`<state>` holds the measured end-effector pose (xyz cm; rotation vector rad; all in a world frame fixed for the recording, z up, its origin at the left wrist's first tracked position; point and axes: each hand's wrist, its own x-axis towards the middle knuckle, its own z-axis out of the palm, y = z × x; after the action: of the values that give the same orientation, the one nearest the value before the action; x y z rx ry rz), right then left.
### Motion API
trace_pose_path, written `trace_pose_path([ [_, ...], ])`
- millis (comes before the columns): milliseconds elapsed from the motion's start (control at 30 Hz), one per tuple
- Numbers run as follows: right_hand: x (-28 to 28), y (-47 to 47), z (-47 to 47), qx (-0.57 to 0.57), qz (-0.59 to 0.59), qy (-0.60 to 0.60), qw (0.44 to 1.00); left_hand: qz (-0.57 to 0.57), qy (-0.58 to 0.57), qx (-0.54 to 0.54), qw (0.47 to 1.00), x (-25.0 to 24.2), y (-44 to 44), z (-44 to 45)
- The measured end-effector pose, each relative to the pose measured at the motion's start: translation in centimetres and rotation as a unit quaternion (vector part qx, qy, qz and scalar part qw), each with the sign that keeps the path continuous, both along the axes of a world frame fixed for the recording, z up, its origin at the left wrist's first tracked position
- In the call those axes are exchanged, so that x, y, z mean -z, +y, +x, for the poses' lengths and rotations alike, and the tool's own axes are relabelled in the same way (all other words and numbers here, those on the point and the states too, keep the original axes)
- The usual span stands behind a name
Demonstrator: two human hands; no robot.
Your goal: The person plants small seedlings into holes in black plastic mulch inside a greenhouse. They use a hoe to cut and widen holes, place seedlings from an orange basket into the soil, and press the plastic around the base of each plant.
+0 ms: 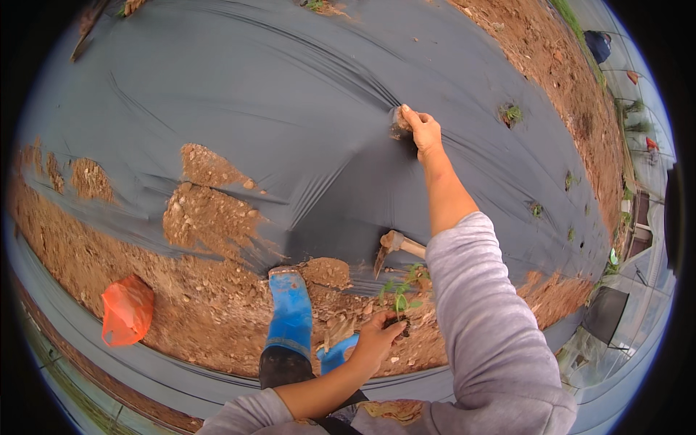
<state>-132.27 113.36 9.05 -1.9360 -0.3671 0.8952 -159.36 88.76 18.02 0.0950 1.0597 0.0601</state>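
My left hand point(380, 334) holds a small green seedling point(401, 300) by its dark root plug, low in front of my body. My right hand point(424, 128) reaches far forward and pinches the edge of a hole in the grey plastic mulch film point(244, 109). The film is pulled up in taut creases around those fingers, and brown soil shows at the hole. Between my two arms a hoe-like hand tool point(392, 242) with a wooden handle lies on the film; my right sleeve hides part of the handle.
Soil heaps point(212, 217) lie on the film at left. An orange plastic bag point(128, 310) sits on the bare soil. My blue boot point(289, 310) stands at the bed's edge. Planted seedlings point(511, 114) dot the right side. Another person's hand point(133, 5) shows at top left, a person point(598, 46) at far right.
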Motion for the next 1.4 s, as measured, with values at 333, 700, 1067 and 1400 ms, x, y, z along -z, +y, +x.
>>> trace_pose_path([
  [333,0.1,1.9,1.2,0.323,0.193,0.057,0.925,-0.002,0.008,-0.004,1.0,-0.1,0.2,-0.6],
  [700,-5.0,-7.5,4.2,0.039,-0.051,0.125,0.99,0.044,0.022,-0.021,0.999,0.1,-0.2,0.0],
  [1067,-5.6,-17.2,0.7,-0.624,-0.383,-0.133,0.668,0.081,0.076,-0.064,0.992,0.3,-0.1,0.2],
  [1400,-2.2,-2.2,1.3,-0.376,-0.109,-0.373,0.841,0.068,0.082,-0.089,0.99,0.5,-0.4,0.5],
])
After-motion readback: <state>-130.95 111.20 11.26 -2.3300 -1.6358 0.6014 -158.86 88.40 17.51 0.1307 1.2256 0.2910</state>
